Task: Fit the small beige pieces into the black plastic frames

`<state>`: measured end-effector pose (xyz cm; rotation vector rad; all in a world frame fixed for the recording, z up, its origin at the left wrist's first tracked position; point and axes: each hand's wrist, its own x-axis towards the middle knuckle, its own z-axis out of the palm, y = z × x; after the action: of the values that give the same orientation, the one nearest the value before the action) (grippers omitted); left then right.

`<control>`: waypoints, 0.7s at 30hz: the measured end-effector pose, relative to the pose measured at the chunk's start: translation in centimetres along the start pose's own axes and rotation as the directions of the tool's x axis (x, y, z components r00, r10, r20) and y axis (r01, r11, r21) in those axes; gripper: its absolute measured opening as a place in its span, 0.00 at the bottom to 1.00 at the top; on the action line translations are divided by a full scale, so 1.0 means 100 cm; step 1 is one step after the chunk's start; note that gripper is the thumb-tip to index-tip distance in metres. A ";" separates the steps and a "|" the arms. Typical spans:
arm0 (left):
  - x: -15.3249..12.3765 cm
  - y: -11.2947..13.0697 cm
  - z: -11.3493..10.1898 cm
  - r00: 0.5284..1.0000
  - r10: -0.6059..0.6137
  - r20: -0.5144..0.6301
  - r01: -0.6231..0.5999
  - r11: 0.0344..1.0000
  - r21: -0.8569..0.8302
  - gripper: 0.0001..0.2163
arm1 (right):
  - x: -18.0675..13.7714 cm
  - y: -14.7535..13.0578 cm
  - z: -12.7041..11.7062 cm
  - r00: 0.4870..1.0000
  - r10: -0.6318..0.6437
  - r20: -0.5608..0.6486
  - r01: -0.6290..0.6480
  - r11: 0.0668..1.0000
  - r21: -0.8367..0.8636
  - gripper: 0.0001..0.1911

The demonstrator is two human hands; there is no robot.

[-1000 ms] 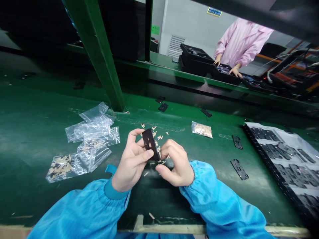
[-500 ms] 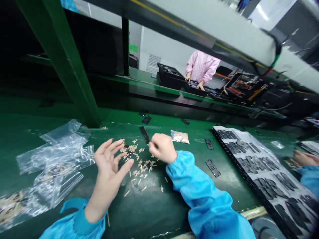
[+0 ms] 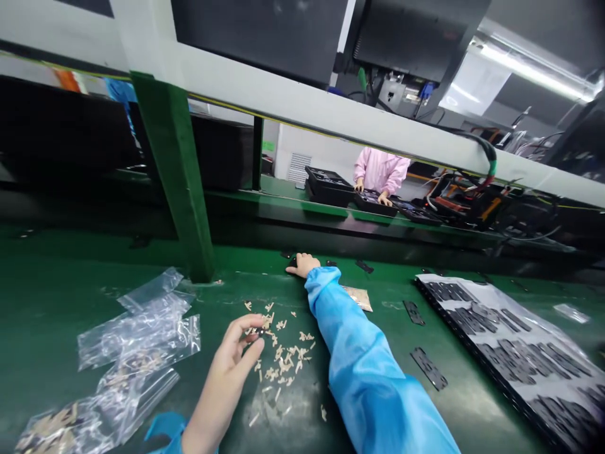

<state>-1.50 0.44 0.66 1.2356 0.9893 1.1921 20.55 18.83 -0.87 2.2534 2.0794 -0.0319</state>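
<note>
My left hand [image 3: 236, 350] hovers at the near edge of a scatter of small tan pieces [image 3: 283, 359] on the green belt. Its thumb and forefinger pinch a small dark piece [image 3: 259, 330]. My right hand [image 3: 303, 264] is stretched far forward to the back edge of the belt. Its fingers are pressed together on a black plastic part [image 3: 292, 262], which lies on the belt mostly under them. My blue sleeve [image 3: 359, 366] crosses over the right side of the tan pieces.
Clear plastic bags [image 3: 142, 334] lie to the left, near a green post [image 3: 174, 189]. A small bag of tan pieces [image 3: 360, 297] and loose black parts [image 3: 428, 367] lie to the right. A tray of black parts [image 3: 510, 340] is further right. A person in pink [image 3: 380, 173] works opposite.
My hands separated. The right hand carried the black part away from the left and reached to the belt's far edge. The left dropped to the tan pieces and pinched one. The camera tilted up.
</note>
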 end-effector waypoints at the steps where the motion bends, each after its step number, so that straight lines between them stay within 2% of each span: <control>1: 0.001 0.000 -0.001 1.000 -0.007 0.005 0.007 1.000 -0.003 0.10 | 0.003 -0.004 0.000 1.000 -0.010 0.010 0.010 1.000 0.012 0.17; 4: 0.001 0.002 -0.003 0.999 -0.043 0.006 0.043 0.999 -0.013 0.10 | 0.005 -0.003 -0.005 0.999 -0.030 0.030 0.028 0.998 0.050 0.16; 8: 0.000 0.009 -0.001 0.997 -0.072 -0.034 0.070 0.996 -0.061 0.09 | -0.010 0.010 -0.026 0.997 -0.073 0.000 0.072 0.989 0.130 0.16; 10: 0.002 0.011 -0.001 0.996 -0.072 -0.051 0.068 0.994 -0.083 0.09 | -0.025 0.009 -0.040 0.990 -0.137 -0.044 0.143 0.972 0.184 0.14; 12: 0.006 0.010 -0.002 0.995 -0.068 -0.072 0.062 0.995 -0.075 0.10 | -0.047 0.002 -0.052 0.963 -0.258 -0.082 0.270 0.929 0.253 0.12; 16: 0.013 0.004 -0.008 0.988 0.046 -0.151 -0.038 0.998 0.054 0.17 | -0.098 -0.021 -0.070 0.837 -0.537 -0.106 0.528 0.742 0.414 0.12; 17: 0.013 0.003 -0.008 0.991 0.052 -0.127 -0.042 0.996 0.082 0.17 | -0.110 -0.026 -0.072 0.794 -0.589 -0.149 0.583 0.668 0.463 0.12; 18: 0.014 0.003 -0.008 0.997 0.028 -0.079 -0.020 0.995 0.097 0.17 | -0.120 -0.030 -0.073 0.742 -0.625 -0.241 0.642 0.561 0.522 0.12; 20: 0.013 0.003 -0.007 0.999 -0.023 -0.040 0.026 0.998 0.064 0.15 | -0.134 -0.036 -0.071 0.698 -0.584 -0.413 0.693 0.408 0.594 0.14; 21: 0.012 0.003 -0.006 0.998 -0.046 -0.032 0.047 0.999 0.012 0.13 | -0.139 -0.038 -0.068 0.701 -0.537 -0.469 0.695 0.366 0.619 0.15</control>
<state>-1.98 1.73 1.01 1.2009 1.0455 1.1737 15.39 5.76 6.71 1.4980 3.4047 -0.9757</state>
